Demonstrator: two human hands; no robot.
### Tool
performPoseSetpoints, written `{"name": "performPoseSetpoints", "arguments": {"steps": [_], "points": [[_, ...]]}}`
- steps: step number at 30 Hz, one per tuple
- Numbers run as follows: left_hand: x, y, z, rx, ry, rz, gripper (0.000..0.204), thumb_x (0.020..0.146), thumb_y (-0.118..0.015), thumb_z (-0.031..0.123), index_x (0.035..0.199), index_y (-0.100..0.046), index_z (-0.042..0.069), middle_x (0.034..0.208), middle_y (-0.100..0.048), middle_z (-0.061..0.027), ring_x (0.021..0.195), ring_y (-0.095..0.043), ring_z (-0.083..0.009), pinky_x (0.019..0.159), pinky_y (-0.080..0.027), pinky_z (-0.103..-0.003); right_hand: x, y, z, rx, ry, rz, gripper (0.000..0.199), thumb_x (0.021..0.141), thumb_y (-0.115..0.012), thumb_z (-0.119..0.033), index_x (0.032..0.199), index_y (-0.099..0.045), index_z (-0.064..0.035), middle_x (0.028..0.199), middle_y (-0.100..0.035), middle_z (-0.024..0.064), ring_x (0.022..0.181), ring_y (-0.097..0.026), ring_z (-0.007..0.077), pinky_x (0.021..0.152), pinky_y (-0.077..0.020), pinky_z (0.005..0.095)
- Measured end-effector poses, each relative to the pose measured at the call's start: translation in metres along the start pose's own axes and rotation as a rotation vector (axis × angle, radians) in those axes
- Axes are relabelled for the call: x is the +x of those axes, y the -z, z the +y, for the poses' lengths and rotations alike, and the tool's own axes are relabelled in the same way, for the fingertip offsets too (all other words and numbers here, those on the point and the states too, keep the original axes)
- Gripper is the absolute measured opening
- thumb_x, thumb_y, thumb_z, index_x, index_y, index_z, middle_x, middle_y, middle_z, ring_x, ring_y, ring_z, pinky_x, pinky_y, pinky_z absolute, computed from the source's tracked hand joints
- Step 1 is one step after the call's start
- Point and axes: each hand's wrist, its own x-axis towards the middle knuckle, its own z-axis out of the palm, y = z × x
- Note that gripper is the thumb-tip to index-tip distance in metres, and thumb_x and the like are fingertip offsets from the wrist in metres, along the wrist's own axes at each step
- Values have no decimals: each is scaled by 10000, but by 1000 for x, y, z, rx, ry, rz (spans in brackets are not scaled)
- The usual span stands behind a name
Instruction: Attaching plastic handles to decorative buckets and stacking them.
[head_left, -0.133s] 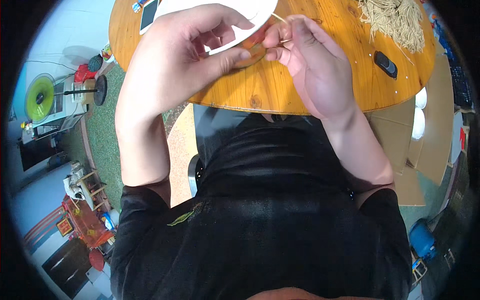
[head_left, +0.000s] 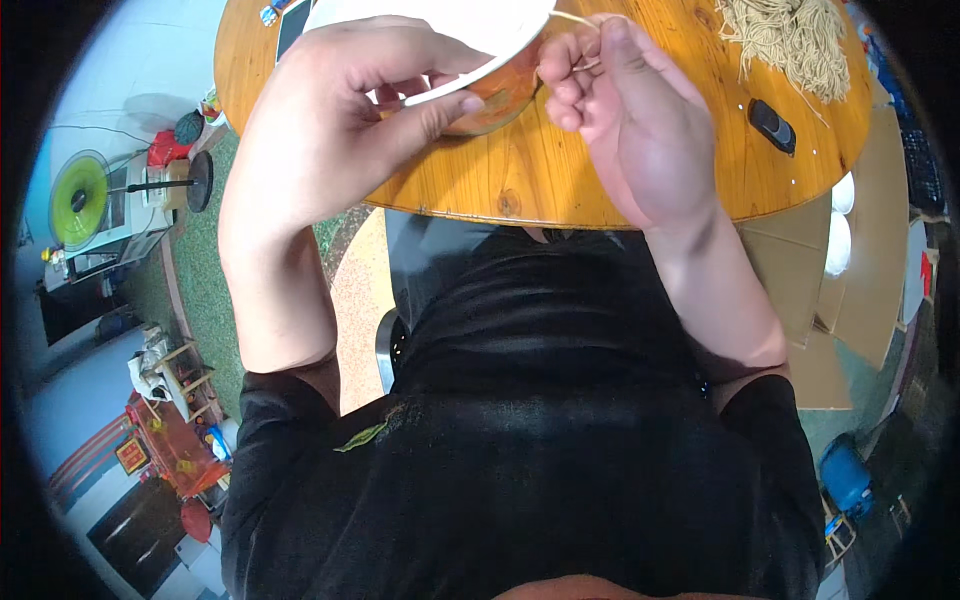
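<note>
A white round disc-like piece (head_left: pixel 510 22) with a thin rim is tilted above the table. Below its edge shows a shiny, orange, partly see-through surface (head_left: pixel 512 95). My left hand (head_left: pixel 340 110) grips the near left edge of the disc, thumb underneath and fingers partly hidden behind the rim. To the right of it, my right hand (head_left: pixel 645 115) pinches a thin tan string (head_left: pixel 573 17) between thumb and fingers. The string runs from the top right edge of the disc to these fingertips. Its fixing at the disc cannot be made out.
A round wooden table (head_left: pixel 545 180) lies under my hands. On its right are a heap of tan strings (head_left: pixel 790 45) and a small black key fob (head_left: pixel 772 127). A phone (head_left: pixel 292 30) lies at the far left. A green fan (head_left: pixel 80 198) stands off to the left.
My right hand has drawn slightly right and up, away from the disc, with the string stretching between them. My left hand and the disc have shifted a little left.
</note>
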Motion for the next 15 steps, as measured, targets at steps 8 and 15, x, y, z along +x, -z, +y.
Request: {"name": "performPoseSetpoints", "arguments": {"steps": [8, 15], "points": [[-8, 15, -4, 121, 65, 93, 184, 924, -865, 140, 1019, -791, 0, 932, -791, -52, 882, -729, -141, 837, -555, -290, -1, -29, -21, -245, -32, 114, 386, 1211, -415, -358, 1141, -574, -13, 1028, -657, 83, 790, -536, 88, 737, -478, 229], [-15, 21, -21, -201, 9, 59, 276, 931, -785, -85, 1196, -722, -38, 1173, -758, -71, 1146, -688, -164, 1054, -497, -309, 57, 2, 21, 204, 663, -582, 366, 1210, -419, -344, 1102, -552, -21, 1029, -631, 107, 827, -554, 118, 782, -488, 253]]}}
